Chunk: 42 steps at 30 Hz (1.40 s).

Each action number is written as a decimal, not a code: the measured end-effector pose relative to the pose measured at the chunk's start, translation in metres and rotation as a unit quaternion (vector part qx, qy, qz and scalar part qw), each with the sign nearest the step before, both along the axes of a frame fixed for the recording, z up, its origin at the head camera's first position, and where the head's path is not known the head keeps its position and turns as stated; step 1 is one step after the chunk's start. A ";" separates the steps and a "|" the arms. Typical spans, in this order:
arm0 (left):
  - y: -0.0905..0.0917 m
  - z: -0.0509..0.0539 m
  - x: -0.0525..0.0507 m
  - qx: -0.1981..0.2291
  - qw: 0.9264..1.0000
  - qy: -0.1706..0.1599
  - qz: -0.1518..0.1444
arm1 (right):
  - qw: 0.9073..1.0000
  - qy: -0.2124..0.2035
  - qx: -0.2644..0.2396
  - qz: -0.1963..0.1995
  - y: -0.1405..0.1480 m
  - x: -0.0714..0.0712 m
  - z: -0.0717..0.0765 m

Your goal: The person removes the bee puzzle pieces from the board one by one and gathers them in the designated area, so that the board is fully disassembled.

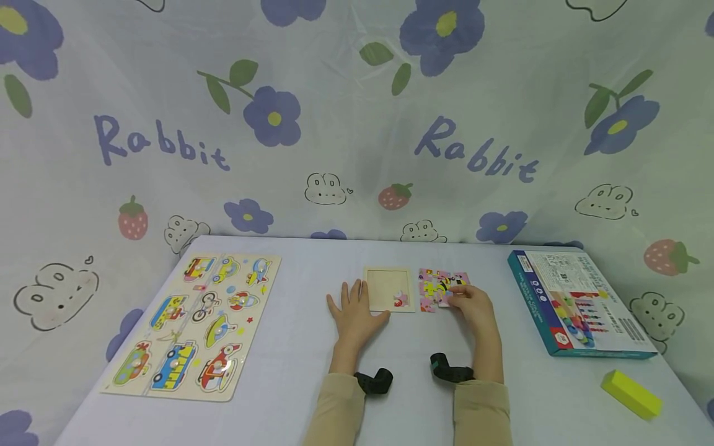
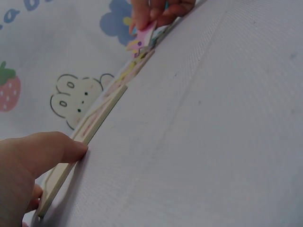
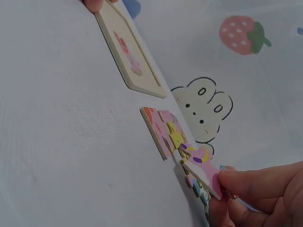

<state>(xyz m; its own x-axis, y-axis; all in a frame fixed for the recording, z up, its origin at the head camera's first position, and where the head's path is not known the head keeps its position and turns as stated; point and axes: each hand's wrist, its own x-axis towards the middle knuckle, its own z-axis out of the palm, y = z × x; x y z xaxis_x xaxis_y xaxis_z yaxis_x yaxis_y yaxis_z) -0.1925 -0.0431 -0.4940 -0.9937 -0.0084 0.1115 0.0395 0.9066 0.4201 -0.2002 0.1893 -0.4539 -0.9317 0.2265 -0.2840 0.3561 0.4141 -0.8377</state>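
Note:
My right hand [image 1: 476, 311] pinches a pink jigsaw puzzle piece [image 3: 204, 171] between thumb and fingers, tilted up off the table in the right wrist view. Below and beside it lie several colourful puzzle pieces [image 1: 428, 288], grouped in a rough square. To their left is a shallow wooden puzzle tray [image 1: 385, 288] with one pink-and-red piece [image 1: 401, 299] in its lower right corner. My left hand [image 1: 355, 319] lies with spread, straight fingers at the tray's lower left. Its thumb touches the tray's near edge in the left wrist view.
A wooden board [image 1: 245, 334] of vehicle pictures lies on the left of the white table. On the right are a flat teal-edged box [image 1: 586, 303] and, nearer, a yellow block [image 1: 631, 394]. A printed curtain [image 1: 357, 124] hangs behind the table.

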 end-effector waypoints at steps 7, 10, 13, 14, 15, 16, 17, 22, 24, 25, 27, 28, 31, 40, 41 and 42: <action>0.000 0.000 0.000 -0.004 1.000 -0.001 0.001 | 1.000 -0.009 -0.001 0.003 0.001 0.000 -0.003; 0.000 0.001 0.000 -0.004 1.000 0.000 0.001 | 1.000 -0.004 0.010 0.008 0.002 0.000 -0.003; 0.000 0.001 0.000 -0.003 1.000 -0.002 0.000 | 1.000 -0.001 0.028 0.011 0.001 0.001 -0.002; 0.000 0.001 0.000 -0.002 1.000 -0.002 0.000 | 0.999 -0.001 0.032 0.011 0.001 0.002 -0.002; 0.000 0.001 0.000 -0.002 1.000 -0.003 0.000 | 0.999 0.000 0.035 0.011 0.001 0.002 -0.001; 0.000 0.002 0.001 -0.001 1.000 -0.003 0.000 | 0.999 0.000 0.038 0.010 0.001 0.002 -0.001; 0.000 0.002 0.001 -0.001 1.000 -0.003 0.000 | 0.999 0.000 0.040 0.010 0.001 0.002 -0.001; 0.000 0.003 0.001 -0.001 1.000 -0.003 0.000 | 0.999 -0.002 0.048 0.009 0.000 0.003 0.000; 0.000 0.003 0.001 0.000 1.000 -0.004 0.000 | 0.999 -0.003 0.052 0.008 0.000 0.003 -0.001; 0.000 0.003 0.001 0.000 1.000 -0.004 -0.001 | 0.999 -0.003 0.052 0.007 0.000 0.003 -0.001; 0.000 0.003 0.002 0.001 1.000 -0.004 -0.001 | 0.998 -0.003 0.055 0.006 0.000 0.003 -0.002; 0.000 0.003 0.001 0.002 1.000 -0.004 -0.001 | 0.999 -0.003 0.054 0.007 0.001 0.003 -0.002; 0.000 0.003 0.002 0.002 1.000 -0.003 -0.001 | 0.999 -0.004 0.048 0.007 0.001 0.003 -0.002; 0.001 0.002 0.000 0.000 1.000 -0.010 0.001 | 1.000 0.016 0.015 0.006 -0.003 0.000 0.001; 0.001 0.002 0.000 0.001 1.000 -0.010 0.001 | 1.000 0.025 0.011 0.010 -0.004 -0.001 0.002; 0.001 0.003 0.000 0.002 1.000 -0.010 0.002 | 0.999 0.033 0.008 0.013 -0.006 -0.003 0.002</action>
<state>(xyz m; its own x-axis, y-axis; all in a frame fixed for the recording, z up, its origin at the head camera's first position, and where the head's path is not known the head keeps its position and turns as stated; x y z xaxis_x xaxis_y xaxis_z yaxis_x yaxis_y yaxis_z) -0.1922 -0.0424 -0.4914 -0.9957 -0.0124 0.0914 0.0277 0.9051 0.4243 -0.2028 0.1834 -0.4517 -0.9538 0.2059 -0.2187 0.2896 0.4364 -0.8519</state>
